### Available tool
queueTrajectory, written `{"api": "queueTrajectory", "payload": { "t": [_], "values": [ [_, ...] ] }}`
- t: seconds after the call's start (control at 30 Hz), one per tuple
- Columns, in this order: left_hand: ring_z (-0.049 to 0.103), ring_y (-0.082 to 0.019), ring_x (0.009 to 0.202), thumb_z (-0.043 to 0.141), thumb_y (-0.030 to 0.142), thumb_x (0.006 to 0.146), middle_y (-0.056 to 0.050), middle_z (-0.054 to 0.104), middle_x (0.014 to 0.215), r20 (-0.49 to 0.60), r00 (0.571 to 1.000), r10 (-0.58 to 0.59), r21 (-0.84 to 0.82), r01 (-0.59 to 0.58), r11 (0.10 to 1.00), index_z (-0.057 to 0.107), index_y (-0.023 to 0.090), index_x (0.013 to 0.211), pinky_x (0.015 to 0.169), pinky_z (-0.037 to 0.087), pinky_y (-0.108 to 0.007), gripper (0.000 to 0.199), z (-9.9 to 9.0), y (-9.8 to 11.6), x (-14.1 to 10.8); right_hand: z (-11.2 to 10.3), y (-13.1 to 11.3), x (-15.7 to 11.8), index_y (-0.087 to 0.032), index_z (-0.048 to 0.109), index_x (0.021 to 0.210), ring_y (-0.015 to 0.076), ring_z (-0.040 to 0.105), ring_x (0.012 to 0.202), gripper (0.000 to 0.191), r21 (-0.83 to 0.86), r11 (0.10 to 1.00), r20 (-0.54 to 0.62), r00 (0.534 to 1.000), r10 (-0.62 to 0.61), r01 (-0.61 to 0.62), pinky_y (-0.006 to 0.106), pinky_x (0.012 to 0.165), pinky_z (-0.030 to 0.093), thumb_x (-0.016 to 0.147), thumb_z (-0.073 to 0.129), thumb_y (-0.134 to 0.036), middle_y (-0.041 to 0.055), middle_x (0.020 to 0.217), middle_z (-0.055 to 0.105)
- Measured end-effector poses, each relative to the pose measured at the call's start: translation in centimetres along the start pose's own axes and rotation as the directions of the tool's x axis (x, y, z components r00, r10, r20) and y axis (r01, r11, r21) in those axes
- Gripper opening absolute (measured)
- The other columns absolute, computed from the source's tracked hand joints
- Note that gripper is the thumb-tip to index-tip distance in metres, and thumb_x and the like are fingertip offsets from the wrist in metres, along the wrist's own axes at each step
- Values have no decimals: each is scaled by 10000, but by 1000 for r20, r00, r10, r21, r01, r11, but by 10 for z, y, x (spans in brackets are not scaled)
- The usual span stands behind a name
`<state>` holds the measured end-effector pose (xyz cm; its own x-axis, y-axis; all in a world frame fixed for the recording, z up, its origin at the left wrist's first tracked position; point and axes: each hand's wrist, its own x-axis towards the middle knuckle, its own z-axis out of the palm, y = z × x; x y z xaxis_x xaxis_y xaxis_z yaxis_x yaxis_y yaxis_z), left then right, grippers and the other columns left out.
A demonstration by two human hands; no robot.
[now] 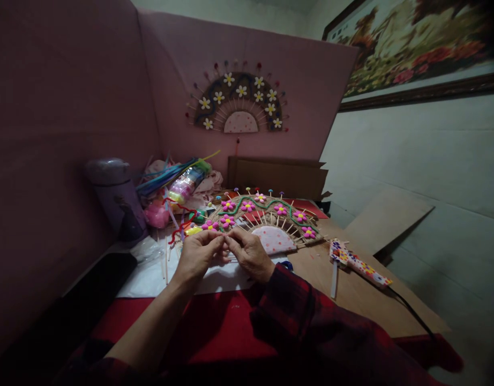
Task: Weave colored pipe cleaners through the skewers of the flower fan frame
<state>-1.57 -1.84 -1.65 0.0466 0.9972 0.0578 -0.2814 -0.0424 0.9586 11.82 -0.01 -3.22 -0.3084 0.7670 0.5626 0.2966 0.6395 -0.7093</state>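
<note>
My left hand (pixel 201 250) and my right hand (pixel 249 253) meet over the white sheet (pixel 226 281), fingertips pinched together. Whatever lies between the fingers is too small to make out. Just behind them a craft fan (pixel 273 239) lies on the table, with pink flowers, a wavy green strip, thin sticks and a pale dotted half-round base. Colored balls tip the sticks along its upper edge. Left of my hands are red fuzzy pipe cleaners (pixel 178 206) and some loose thin sticks (pixel 165 262).
A flower-patterned glue gun (pixel 359 262) with a cord rests on brown cardboard (pixel 315 273) at right. A purple tumbler (pixel 118 201) and bagged colored clay (pixel 186 182) stand at left. A second fan (pixel 241 99) with white flowers hangs on the pink panel (pixel 311 86).
</note>
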Motion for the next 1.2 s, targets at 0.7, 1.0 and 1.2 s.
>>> {"api": "queueTrajectory", "payload": {
  "t": [0.7, 1.0, 1.2],
  "values": [
    [551, -104, 423, 715, 317, 578, 7, 597, 521, -90, 992, 83, 98, -74, 992, 619, 109, 686, 439, 504, -244, 253, 4, -8, 3, 3, 1, -1, -186, 511, 712, 118, 475, 610, 176, -78, 997, -28, 999, -28, 25, 225, 578, 360, 856, 428, -242, -10, 647, 524],
    [551, -111, 407, 734, 346, 552, -12, 611, 533, -15, 998, 53, 139, -50, 989, 640, 98, 686, 426, 494, -254, 297, 4, 3, -1, -5, 0, 2, -182, 522, 715, 116, 455, 610, 165, -53, 999, 5, 1000, -12, 12, 224, 572, 359, 843, 430, -233, -14, 639, 509],
    [547, -108, 405, 686, 318, 623, 5, 597, 520, 12, 991, 134, 181, -134, 974, 619, 112, 691, 424, 476, -240, 227, 3, -2, -1, -5, 1, 3, -177, 509, 731, 112, 443, 600, 133, 15, 1000, 32, 999, -9, 9, 226, 567, 351, 824, 438, -242, -22, 637, 484]
  ]
}}
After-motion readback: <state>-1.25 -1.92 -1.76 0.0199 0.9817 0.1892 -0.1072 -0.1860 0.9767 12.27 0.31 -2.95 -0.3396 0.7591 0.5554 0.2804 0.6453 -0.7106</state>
